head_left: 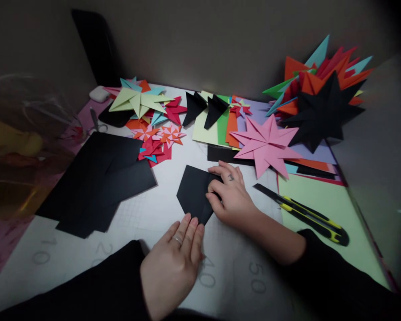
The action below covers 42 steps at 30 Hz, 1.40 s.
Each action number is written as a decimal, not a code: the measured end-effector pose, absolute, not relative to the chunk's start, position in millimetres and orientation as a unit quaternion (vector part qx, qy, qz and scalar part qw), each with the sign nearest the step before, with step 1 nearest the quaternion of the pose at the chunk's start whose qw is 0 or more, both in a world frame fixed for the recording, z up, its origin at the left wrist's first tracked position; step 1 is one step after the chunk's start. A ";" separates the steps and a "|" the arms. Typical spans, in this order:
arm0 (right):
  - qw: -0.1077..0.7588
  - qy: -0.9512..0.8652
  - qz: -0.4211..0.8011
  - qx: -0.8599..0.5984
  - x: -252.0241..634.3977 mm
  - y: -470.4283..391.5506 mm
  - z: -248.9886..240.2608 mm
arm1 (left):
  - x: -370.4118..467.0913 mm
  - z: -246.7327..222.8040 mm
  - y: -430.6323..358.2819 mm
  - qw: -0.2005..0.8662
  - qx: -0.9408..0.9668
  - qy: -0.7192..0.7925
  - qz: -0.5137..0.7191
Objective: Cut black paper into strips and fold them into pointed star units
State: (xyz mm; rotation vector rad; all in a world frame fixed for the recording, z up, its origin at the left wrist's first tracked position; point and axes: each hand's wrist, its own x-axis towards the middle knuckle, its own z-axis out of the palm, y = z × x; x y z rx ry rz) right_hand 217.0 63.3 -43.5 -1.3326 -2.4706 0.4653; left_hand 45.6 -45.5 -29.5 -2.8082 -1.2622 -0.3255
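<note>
A folded piece of black paper (194, 191) lies on the white sheet in the middle, its left end pointed. My left hand (178, 258) is at its lower edge, fingers stretched out and fingertips resting on the paper. My right hand (230, 194) bears on the right part of the paper, with thumb and fingers curled together at its edge. The fingers of the right hand hide that edge. To the left lie several flat black sheets (96, 178), overlapping one another.
A yellow-and-black cutter (312, 218) lies right of my right hand, blade towards the middle. Behind are a pink paper star (267, 145), a black star (325, 111), two folded black pieces (194, 107), small scissors (95, 119) and several coloured stars (138, 101).
</note>
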 end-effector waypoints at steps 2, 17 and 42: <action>0.143 -0.859 0.159 -0.466 216.6 62.7 -43.7 | 47.3 -28.9 -48.2 0.036 -0.909 -0.406 -0.092; 0.150 -0.852 0.167 -0.472 216.0 61.8 -41.6 | 56.8 -19.9 -69.3 0.079 -0.903 -0.419 -0.054; 0.205 -0.874 0.146 -0.415 229.4 62.8 -38.2 | 18.7 -30.9 -22.7 -0.076 -0.908 -0.395 -0.118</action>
